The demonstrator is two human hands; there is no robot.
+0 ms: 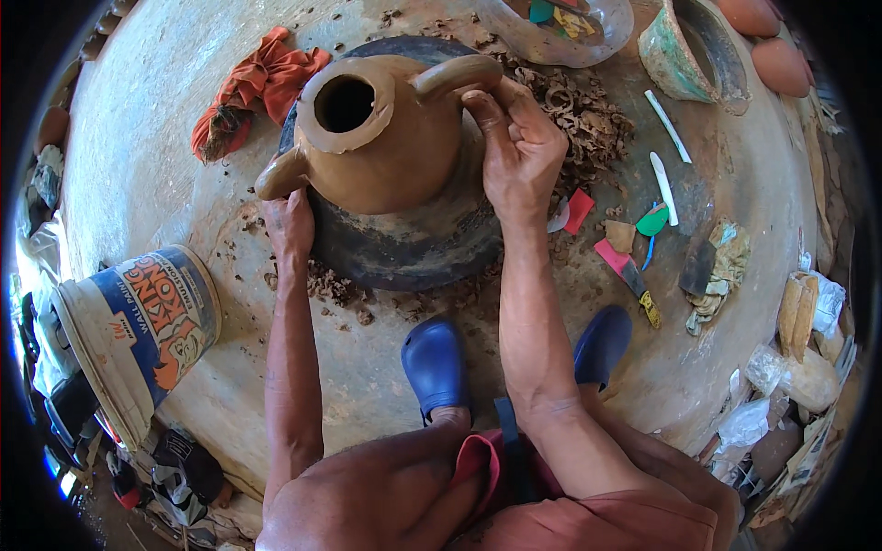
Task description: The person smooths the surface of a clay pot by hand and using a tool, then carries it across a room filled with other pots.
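A brown wet-looking clay pot [404, 170] with a round mouth and an uneven rim stands on a dark round turntable [404, 253]. A thick curved clay handle [459, 75] sticks out at its upper right, and a second clay handle [281, 174] at its left. My right hand [525, 151] is closed at the right handle, thumb bent on the near side and fingers behind it. From below, my left hand [290, 220] grips the left handle; its fingertips are hidden under the clay.
Clay scraps [588, 119] are heaped right of the turntable. An orange cloth [262, 83] lies at the far left, a paint bucket [152, 331] near left. Scrapers [629, 266], white sticks [663, 188], a green-stained basin [684, 55] and a clear water bowl [588, 41] stand right.
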